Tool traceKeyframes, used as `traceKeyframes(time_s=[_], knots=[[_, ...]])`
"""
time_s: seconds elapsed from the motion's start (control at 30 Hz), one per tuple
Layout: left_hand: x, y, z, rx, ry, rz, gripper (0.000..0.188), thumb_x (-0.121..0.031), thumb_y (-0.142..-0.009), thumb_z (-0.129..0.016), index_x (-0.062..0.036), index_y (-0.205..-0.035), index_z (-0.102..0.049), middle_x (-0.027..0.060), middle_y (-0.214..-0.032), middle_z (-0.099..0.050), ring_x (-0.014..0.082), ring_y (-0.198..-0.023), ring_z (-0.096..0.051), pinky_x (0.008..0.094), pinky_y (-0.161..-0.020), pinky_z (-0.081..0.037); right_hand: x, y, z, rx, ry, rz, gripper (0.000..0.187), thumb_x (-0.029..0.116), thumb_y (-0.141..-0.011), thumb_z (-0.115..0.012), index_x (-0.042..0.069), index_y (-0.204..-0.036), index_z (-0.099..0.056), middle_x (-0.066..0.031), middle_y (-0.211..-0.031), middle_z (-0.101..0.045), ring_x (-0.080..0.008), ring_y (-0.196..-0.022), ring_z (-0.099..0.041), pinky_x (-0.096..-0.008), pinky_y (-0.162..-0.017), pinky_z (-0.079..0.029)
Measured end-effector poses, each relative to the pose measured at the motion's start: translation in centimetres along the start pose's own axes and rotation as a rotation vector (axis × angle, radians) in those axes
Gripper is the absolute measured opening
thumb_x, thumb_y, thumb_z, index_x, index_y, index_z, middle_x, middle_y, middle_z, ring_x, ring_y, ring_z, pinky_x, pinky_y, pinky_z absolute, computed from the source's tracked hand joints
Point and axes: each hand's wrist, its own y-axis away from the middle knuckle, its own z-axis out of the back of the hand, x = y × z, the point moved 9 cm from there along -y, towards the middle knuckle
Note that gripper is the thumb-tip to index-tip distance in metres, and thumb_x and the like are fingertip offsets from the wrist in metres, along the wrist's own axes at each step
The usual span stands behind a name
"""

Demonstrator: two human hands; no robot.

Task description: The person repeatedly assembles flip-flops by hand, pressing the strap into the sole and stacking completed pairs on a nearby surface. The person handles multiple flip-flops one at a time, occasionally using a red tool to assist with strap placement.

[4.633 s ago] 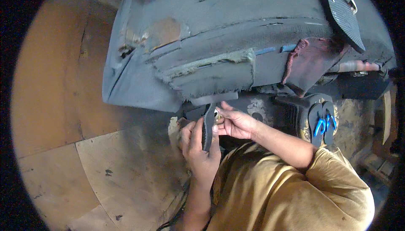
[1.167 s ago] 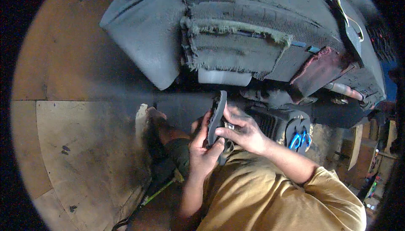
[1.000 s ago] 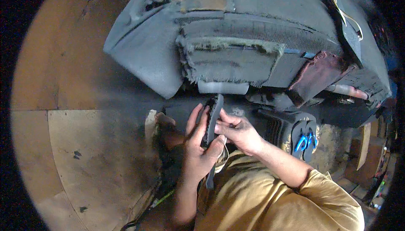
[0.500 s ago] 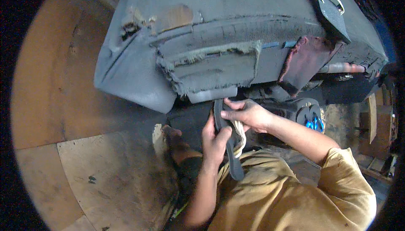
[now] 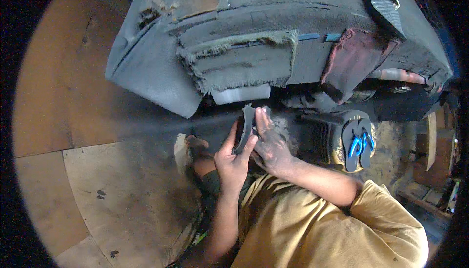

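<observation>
- Dark strip (image 5: 244,130), narrow and slightly curved, is held upright just below the torn grey seat (image 5: 254,38), above the person's lap.
- Left hand (image 5: 231,159) is clamped on the strip's lower half, thumb on one side and fingers on the other.
- Right hand (image 5: 271,143) is laid flat against the strip's right face, fingers together and extended.
- Strip is best kept steady by the left grip while pressure is applied evenly by the right palm.
- Blue-strapped sandals (image 5: 357,143) lie well apart to the right.
</observation>
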Motion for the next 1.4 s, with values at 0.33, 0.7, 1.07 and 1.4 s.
traceKeyframes(time_s=[0.33,0.7,1.07,1.4], knots=[[-5.4,-1.9,0.0,0.075,-0.479,-0.082,0.044,-0.018,-0.093,-0.067,-0.0024,-0.134,-0.058,0.0118,-0.099,-0.073,0.0101,-0.085,-0.066,0.0258,-0.077,-0.052,-0.7,-1.3,-0.9,0.206,-0.437,-0.258,0.094,0.028,-0.069,-0.083,0.006,-0.148,-0.036,-0.0307,-0.156,-0.020,-0.0499,-0.136,-0.036,-0.0472,-0.103,-0.047],[-3.4,-3.8,-1.1,0.233,0.044,0.226,0.034,-0.013,-0.090,-0.064,0.0026,-0.120,-0.062,0.0036,-0.102,-0.067,0.0103,-0.091,-0.059,0.0280,-0.082,-0.048,-3.2,-1.0,-2.3,0.584,-1.288,-0.985,0.087,0.018,-0.080,-0.079,0.004,-0.152,-0.031,-0.0130,-0.128,-0.060,-0.0184,-0.112,-0.062,-0.0311,-0.089,-0.055],[3.8,-0.4,-2.4,0.135,0.768,0.308,0.066,0.009,-0.078,-0.058,0.0059,-0.142,-0.045,0.0068,-0.123,-0.062,0.0156,-0.112,-0.058,0.0273,-0.100,-0.043,-1.2,-1.9,1.9,0.358,-0.138,-0.287,0.093,0.026,-0.071,-0.081,0.010,-0.150,-0.034,-0.0316,-0.149,-0.032,-0.0545,-0.120,-0.048,-0.0523,-0.095,-0.050],[-3.8,-2.2,-0.3,0.016,-0.232,-0.080,0.051,-0.022,-0.091,-0.072,0.0066,-0.130,-0.057,0.0194,-0.115,-0.070,0.0199,-0.102,-0.069,0.0313,-0.086,-0.053,-0.5,-1.3,-0.5,0.042,-0.174,-0.033,0.074,0.018,-0.074,-0.078,0.011,-0.140,-0.047,-0.0268,-0.159,-0.016,-0.0546,-0.142,-0.020,-0.0516,-0.096,-0.053]])
